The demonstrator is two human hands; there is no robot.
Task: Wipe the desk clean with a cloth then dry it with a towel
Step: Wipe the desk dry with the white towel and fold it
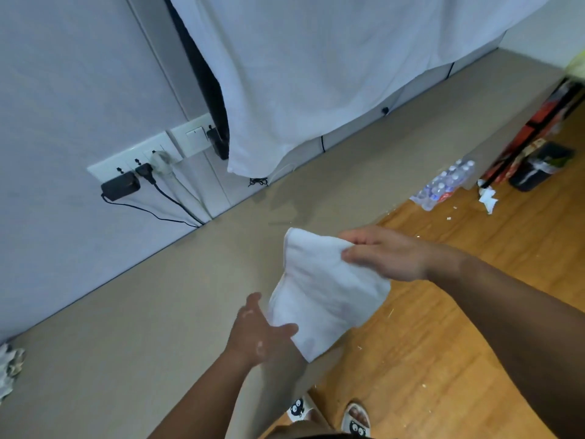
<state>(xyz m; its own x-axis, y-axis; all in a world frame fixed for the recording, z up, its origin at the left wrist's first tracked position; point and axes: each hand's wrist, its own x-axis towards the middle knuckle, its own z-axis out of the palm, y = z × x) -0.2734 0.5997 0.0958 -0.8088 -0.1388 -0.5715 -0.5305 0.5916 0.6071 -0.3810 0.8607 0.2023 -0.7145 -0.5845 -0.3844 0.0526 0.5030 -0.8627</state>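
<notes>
Head view: the right hand (383,253) pinches the top edge of a white towel (323,289), while the left hand (262,331) grips its lower side, thumb on the fabric. The towel hangs between them, over the front edge of the desk (142,327). A crumpled cloth (9,369) lies at the desk's left edge. Wall sockets (142,163) with plugs sit above the back edge.

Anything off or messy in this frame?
Yes. White scraps litter the wooden floor beside the desk, and a crumpled tissue lies near the water bottle pack. A darker, damp-looking patch marks the desk near the draped sheet.
</notes>
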